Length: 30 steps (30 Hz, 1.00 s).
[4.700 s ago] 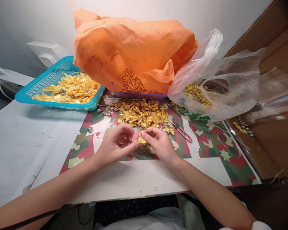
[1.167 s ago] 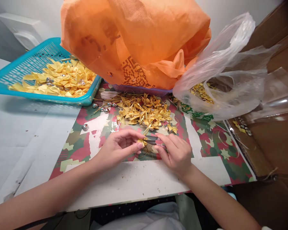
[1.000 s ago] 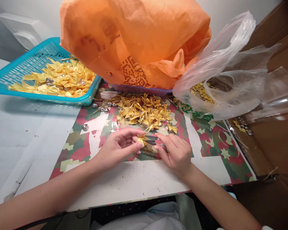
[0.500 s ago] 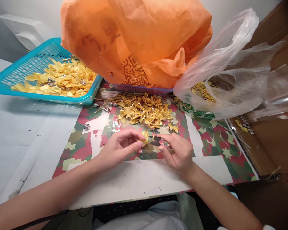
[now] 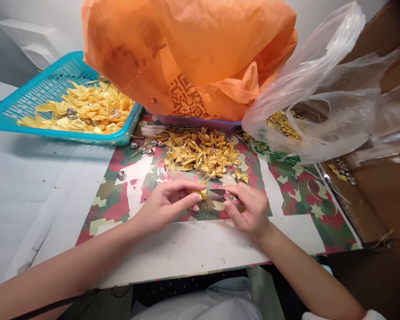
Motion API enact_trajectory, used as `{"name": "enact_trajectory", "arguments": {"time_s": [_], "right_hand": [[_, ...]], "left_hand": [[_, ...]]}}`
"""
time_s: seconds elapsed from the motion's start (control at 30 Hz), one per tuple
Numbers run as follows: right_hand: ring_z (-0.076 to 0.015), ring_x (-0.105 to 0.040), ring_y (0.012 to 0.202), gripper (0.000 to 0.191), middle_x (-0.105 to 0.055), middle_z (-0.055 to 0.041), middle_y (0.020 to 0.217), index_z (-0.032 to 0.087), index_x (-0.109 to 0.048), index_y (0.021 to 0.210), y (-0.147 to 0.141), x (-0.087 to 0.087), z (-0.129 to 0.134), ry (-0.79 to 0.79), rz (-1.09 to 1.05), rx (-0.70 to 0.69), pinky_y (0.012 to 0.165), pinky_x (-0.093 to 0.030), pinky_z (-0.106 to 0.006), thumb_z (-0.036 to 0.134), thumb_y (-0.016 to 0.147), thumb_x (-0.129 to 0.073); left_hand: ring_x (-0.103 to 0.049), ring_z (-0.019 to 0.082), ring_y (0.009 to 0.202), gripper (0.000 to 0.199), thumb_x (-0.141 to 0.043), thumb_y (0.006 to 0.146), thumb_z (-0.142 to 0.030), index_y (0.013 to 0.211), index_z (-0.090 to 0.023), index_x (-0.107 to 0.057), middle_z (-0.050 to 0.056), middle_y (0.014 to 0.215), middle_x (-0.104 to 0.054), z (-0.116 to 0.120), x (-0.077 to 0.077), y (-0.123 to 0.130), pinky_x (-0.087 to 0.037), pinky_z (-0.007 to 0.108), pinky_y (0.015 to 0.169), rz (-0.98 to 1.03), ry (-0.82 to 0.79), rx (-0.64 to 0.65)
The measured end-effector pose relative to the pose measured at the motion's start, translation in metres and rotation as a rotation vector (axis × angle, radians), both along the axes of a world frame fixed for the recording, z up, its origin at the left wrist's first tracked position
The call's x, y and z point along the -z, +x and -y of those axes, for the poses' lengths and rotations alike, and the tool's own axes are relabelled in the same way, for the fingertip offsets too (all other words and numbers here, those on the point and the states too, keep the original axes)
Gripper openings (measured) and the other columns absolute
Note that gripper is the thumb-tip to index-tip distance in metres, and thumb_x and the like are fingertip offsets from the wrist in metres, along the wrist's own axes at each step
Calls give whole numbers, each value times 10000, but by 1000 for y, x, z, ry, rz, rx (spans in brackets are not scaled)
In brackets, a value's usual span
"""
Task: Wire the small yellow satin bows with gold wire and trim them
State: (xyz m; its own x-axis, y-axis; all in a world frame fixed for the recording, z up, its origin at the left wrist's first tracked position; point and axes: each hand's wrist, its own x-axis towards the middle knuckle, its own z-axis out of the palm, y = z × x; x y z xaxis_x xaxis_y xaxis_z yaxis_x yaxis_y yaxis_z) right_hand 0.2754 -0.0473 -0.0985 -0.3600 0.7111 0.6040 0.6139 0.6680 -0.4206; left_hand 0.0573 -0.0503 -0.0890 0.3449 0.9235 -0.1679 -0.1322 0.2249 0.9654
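Note:
My left hand (image 5: 166, 201) pinches a small yellow ribbon flower (image 5: 203, 194) between thumb and fingertips, low over the patterned mat. A thin gold wire loop hangs below the flower. In my right hand (image 5: 251, 208) is a pair of small dark scissors (image 5: 216, 192), gripped by thumb and fingers. Its blades are parted and point left at the flower, with a narrow gap between. The handles are mostly covered by my fingers. Just beyond my hands lies a heap of gold ribbon flowers (image 5: 200, 153) with wire stems.
A blue basket (image 5: 110, 141) of yellow ribbon pieces stands at the back left. Behind the heap bulges a large orange bag (image 5: 220, 49). A clear plastic bag (image 5: 333, 129) sits at the right, beside cardboard (image 5: 380, 186). Several silver bells (image 5: 121, 175) lie left of the heap.
My right hand has drawn slightly right, so the scissor blades now show parted and away from the flower. The flower has turned a little in my left fingers.

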Motion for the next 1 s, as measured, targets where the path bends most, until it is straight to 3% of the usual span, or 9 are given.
{"name": "enact_trajectory", "arguments": {"time_s": [0.6,1.0], "right_hand": [[-117,-545,552,330,-630,-18,654,115,-691,985,-7,1,2,69,153,31,537,-371,-238,361,973,-472],[-123,-567,567,312,-653,-27,667,125,-683,970,-10,1,3,132,178,46,545,-360,-254,337,985,-456]], "left_hand": [[-651,98,611,279,-753,781,-234,1059,-245,-756,-2,711,-707,2,6,1,-552,173,543,101,-67,-6],[-625,98,587,336,-749,783,-258,1115,-212,-733,15,687,-712,2,8,1,-528,164,504,50,-60,8]]}}
